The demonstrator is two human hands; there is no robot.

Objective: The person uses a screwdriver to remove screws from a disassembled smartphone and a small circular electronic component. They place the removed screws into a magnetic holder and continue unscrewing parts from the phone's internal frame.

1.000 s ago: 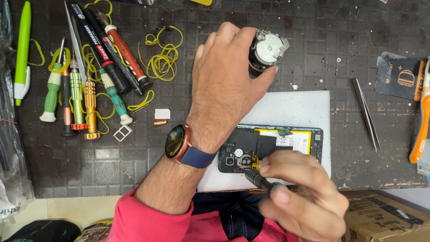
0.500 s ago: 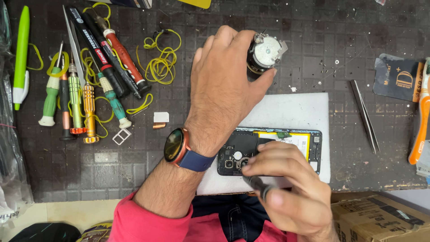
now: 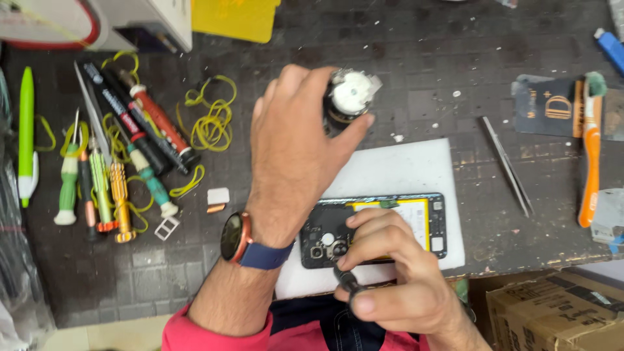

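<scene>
My left hand [image 3: 296, 149] reaches over the bench and grips a small round container [image 3: 348, 97] with a white top, just beyond the white foam pad [image 3: 403, 172]. On the pad lies an opened phone [image 3: 416, 218] with its back off, showing a black frame and a yellow-edged battery. My right hand [image 3: 396, 273] is shut on a small black screwdriver [image 3: 348, 281] whose tip is at the phone's camera end. A watch with a blue strap sits on my left wrist.
Several screwdrivers [image 3: 110, 188], pens and yellow rubber bands [image 3: 211, 120] lie at the left on the dark mat. Metal tweezers [image 3: 507, 166] and an orange-handled brush [image 3: 590, 149] lie at the right. A cardboard box [image 3: 559, 312] stands below the bench edge.
My right hand has moved up onto the phone, bringing the screwdriver tip to the camera end. The left hand stays on the round container.
</scene>
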